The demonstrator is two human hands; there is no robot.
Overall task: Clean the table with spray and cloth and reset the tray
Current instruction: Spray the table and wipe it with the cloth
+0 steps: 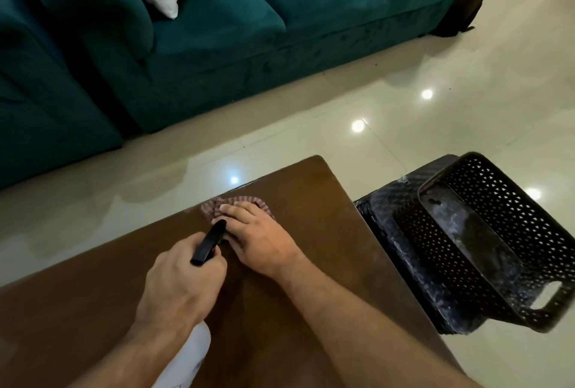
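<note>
While our right hand (259, 240) presses flat on the striped brownish cloth (238, 204) at twelve o'clock on the brown wooden table (326, 250) to wipe, our left hand (183, 278) grips the white spray bottle (186, 359), its black nozzle aimed there.

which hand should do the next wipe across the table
Right. The right hand already lies flat on the cloth on the table, while the left hand grips the spray bottle.
</note>
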